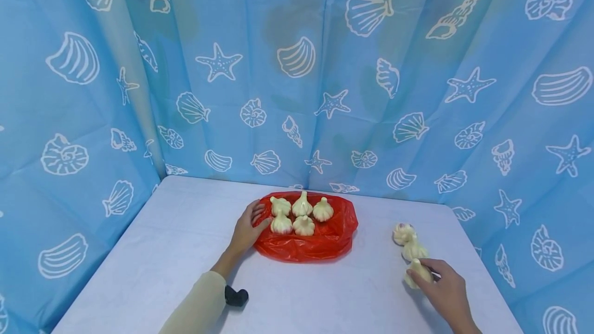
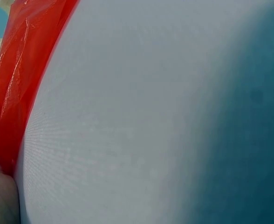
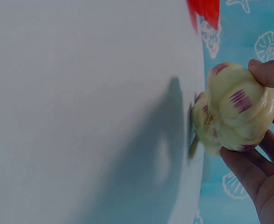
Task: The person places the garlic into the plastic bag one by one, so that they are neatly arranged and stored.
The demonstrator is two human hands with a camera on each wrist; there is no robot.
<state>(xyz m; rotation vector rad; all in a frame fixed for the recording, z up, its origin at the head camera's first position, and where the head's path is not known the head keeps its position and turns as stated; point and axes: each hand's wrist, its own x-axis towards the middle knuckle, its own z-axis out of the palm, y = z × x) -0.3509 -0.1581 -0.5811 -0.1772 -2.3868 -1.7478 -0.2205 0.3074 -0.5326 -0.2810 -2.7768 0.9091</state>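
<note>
My right hand pinches a pale garlic bulb between thumb and fingers, over the right part of the table. In the right wrist view the held garlic bulb shows purple streaks and a root tuft, with its shadow on the cloth. Just beyond it lie two more garlic bulbs. A red plastic bag, its rim spread wide, holds several garlic bulbs. Against the bag's left side rests my left hand, thumb at the rim. In the left wrist view only a bit of that hand shows beside the red plastic.
A white cloth covers the table. Blue curtains with white shell prints stand behind it and along both sides. On my left wrist is a black strapped device.
</note>
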